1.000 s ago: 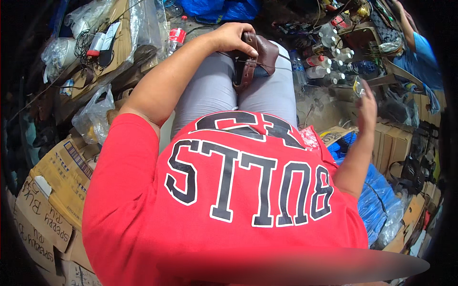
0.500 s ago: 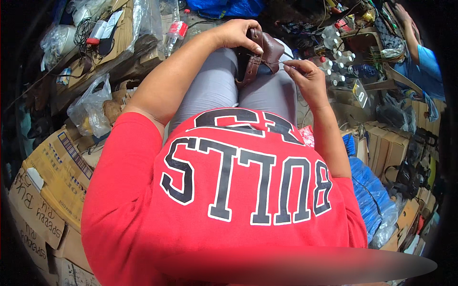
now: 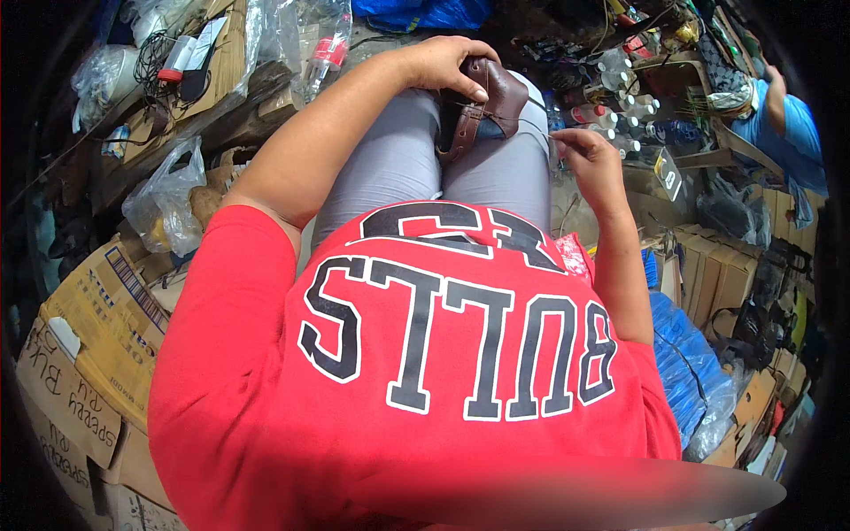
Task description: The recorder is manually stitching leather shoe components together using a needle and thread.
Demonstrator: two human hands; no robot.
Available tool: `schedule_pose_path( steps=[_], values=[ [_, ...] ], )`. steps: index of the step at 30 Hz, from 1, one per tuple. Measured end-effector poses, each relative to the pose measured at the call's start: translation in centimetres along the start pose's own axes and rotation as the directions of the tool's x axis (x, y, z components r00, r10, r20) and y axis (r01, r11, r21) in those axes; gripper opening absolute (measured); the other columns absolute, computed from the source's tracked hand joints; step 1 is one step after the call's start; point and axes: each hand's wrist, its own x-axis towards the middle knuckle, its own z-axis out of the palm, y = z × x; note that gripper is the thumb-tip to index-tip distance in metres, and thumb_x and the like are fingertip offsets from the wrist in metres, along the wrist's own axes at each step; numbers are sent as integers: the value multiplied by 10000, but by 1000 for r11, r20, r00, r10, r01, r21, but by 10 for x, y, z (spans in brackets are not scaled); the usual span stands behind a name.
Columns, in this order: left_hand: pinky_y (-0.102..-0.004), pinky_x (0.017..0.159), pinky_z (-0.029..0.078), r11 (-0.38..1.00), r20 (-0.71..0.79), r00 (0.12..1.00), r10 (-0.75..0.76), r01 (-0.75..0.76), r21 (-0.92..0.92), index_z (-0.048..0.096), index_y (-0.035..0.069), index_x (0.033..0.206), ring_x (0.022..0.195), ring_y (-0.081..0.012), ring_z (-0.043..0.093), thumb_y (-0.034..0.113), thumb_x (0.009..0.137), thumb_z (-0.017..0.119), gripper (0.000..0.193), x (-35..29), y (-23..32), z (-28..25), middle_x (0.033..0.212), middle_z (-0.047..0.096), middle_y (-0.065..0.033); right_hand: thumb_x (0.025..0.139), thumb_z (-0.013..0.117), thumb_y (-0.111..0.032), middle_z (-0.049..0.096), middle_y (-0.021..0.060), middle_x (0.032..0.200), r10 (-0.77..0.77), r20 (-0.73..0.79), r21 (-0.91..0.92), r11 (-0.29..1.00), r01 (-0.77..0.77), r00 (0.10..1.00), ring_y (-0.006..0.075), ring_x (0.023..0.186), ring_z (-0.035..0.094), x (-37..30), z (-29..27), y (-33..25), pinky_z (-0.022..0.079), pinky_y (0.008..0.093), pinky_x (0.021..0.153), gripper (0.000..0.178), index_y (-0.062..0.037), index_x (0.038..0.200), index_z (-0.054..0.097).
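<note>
A brown leather shoe (image 3: 505,91) with lace eyelets along its edge rests across my grey-trousered thighs (image 3: 390,146). My left hand (image 3: 450,69) is closed on the upper part of the shoe, thumb lying on the leather. A thin dark thread (image 3: 524,122) runs from beside the eyelets out to the right. Off the shoe's right side, my right hand (image 3: 591,164) is closed in a pinch, thumb against forefinger, at the far end of this thread. Whether a needle is also in the pinch is too small to tell.
Plastic bottles (image 3: 633,111) stand close beyond my right hand. A person in a blue shirt (image 3: 792,124) is at the far right. Cardboard boxes (image 3: 106,327) and a clear plastic bag (image 3: 168,208) lie left; a blue plastic sheet (image 3: 682,345) lies right.
My right hand has moved right and slightly nearer to me, away from the shoe, drawing out more thread. My left hand keeps its hold. The other person's arm has shifted.
</note>
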Motion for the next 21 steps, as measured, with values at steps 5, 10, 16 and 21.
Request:
schedule_pose_path(
  steps=[5,10,16,21],
  values=[
    [-351,887,449,995,-89,995,42,-34,93,601,91,1138,1036,-278,576,399,594,825,663,-2,-4,4,1089,609,-136,786,691,-53,587,43,807,-107,-14,121,987,108,994,120,756,586,0,13,-17,472,253,681,145,-79,925,722],
    [-349,883,448,989,-115,992,60,-43,140,610,86,1117,1026,-279,572,407,588,824,655,-3,1,4,1080,607,-140,787,701,-71,559,26,754,-84,-23,105,991,86,996,98,679,537,9,21,-29,430,244,609,137,-79,923,721],
    [-306,904,434,994,-95,995,34,-24,107,592,66,1126,1013,-209,557,316,637,817,593,-5,0,3,1056,591,-89,791,702,-101,571,26,741,-70,23,147,987,65,997,89,654,513,13,23,-35,401,247,571,135,-81,924,720],
    [-297,875,456,1000,-66,998,6,-4,30,587,48,1131,967,-176,582,276,644,819,585,-4,3,3,1028,620,-85,776,693,-103,586,48,753,-97,44,70,993,94,994,117,648,536,17,18,-37,419,260,585,152,-81,924,721]
  ],
)
